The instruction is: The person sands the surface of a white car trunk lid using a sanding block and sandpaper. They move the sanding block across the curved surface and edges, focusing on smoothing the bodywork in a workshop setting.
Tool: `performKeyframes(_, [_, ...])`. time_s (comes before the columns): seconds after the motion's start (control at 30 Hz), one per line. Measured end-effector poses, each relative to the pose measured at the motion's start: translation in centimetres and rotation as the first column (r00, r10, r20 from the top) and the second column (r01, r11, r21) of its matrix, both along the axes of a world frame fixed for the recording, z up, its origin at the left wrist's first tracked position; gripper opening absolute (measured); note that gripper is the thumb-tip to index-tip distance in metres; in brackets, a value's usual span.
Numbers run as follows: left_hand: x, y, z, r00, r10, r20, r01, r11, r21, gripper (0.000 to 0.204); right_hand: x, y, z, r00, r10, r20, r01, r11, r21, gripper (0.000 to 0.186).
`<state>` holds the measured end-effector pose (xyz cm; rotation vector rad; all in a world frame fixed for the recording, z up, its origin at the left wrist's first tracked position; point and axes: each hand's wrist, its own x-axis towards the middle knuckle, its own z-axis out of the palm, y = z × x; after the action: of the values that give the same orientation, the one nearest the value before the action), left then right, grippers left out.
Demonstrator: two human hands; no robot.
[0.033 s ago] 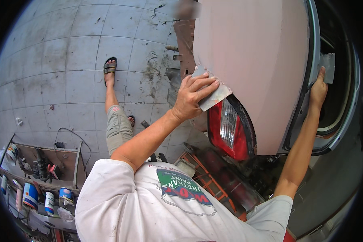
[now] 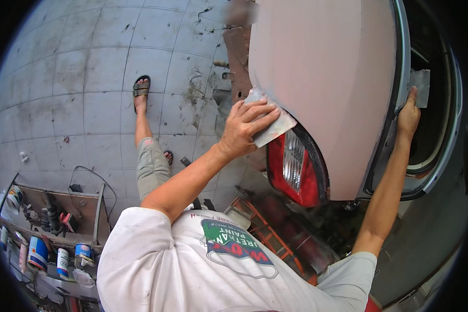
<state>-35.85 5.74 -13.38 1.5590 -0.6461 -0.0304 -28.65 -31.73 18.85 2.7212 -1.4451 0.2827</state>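
Note:
My left hand (image 2: 244, 127) presses a flat grey putty spreader (image 2: 273, 127) against the corner of a pinkish, filler-coated car panel (image 2: 322, 78), just above the red and clear tail light (image 2: 292, 169). Its fingers lie across the spreader's upper face, and the thumb is hidden. Smears of pink filler show along the spreader's far edge. Over on the right, my right hand (image 2: 409, 117) pinches a second flat grey plate (image 2: 420, 88) beside the panel's blue-grey edge, in front of the dark opening of the car body.
Bare metal bodywork (image 2: 238, 52) sticks out left of the panel. An orange metal frame (image 2: 268, 231) stands below the tail light. At the lower left, a workbench (image 2: 62, 208) holds tools, with several cans (image 2: 84, 254) near it. A cable lies on the tiled floor (image 2: 104, 67).
My left hand and its spreader have shifted very slightly left along the panel corner. The right hand with its plate sits marginally further left in view.

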Motion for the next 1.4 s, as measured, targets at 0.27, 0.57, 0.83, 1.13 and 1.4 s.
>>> performKeyframes(0.27, [20.6, -2.7, -3.7, 0.999, -0.005, -0.052, 0.004, 1.000, -0.029, 0.053, -0.2, 2.7, -0.9, 0.994, 0.098, 0.051, -0.093, 0.991, -0.096, 0.084])
performKeyframes(0.57, [35.2, -9.6, -0.8, 0.969, -0.248, -0.019, 0.249, 0.964, 0.093, 0.033, -1.7, 1.8, -1.3, 0.997, 0.036, 0.062, -0.039, 0.998, 0.052, 0.081])
performKeyframes(0.83, [15.5, -2.3, 0.3, 0.955, -0.179, 0.234, 0.157, 0.981, 0.111, 0.062, -0.7, 2.0, -0.9, 0.996, 0.033, 0.082, -0.036, 0.999, 0.034, 0.088])
performKeyframes(1.13, [4.8, 4.1, -1.6, 0.928, -0.373, 0.001, 0.370, 0.919, 0.135, 0.063, 0.1, 1.0, -0.8, 1.000, 0.021, 0.019, -0.019, 0.997, -0.079, 0.095])
performKeyframes(1.4, [29.3, -3.5, -6.4, 0.994, -0.049, 0.102, 0.043, 0.997, 0.065, 0.061, -1.2, 0.9, -1.2, 0.989, 0.098, 0.112, -0.095, 0.995, -0.030, 0.085])
